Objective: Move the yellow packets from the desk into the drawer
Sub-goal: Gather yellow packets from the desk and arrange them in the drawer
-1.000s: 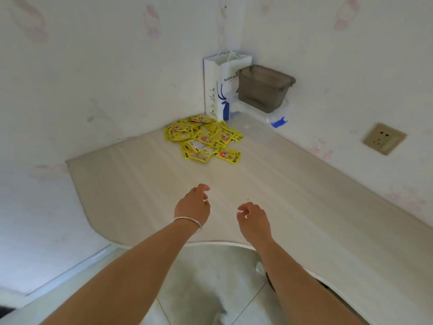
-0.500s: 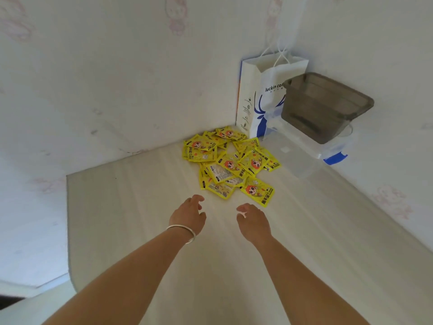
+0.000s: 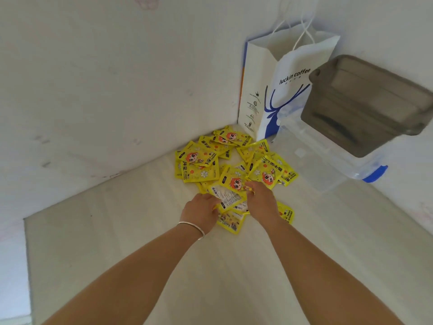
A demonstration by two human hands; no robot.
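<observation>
Pale wallpapered walls meet in a corner above a light wood-grain worktop, matte and smooth, its left edge cut at an angle.

Item 1: left hand, thin silver bangle at the wrist. Fingers curl at the near left edge of the pile, onto the corner of a packet turned white side up; whether the pinch is closed cannot be told.

Item 2: yellow packets, a loose overlapping heap in the corner of the worktop, just in front of the bag. Flat square sachets, glossy film, cartoon face on the yellow side, a white printed panel on the back. All lie on the worktop; no drawer is in view.

Item 3: right hand, palm down over the near middle of the heap, fingertips curled onto a packet edge; a firm hold cannot be confirmed.

Item 4: paper carrier bag, white with blue deer print and cord handles, upright against the wall.

Item 5: clear plastic storage box with a blue latch, a smoky grey tub resting tilted on top.

Step in hand, by judgement: first gathering of packets, none yet transferred. Next move likely calls for raking several slippery sachets together, squeezing them from both sides and lifting without shedding any.
</observation>
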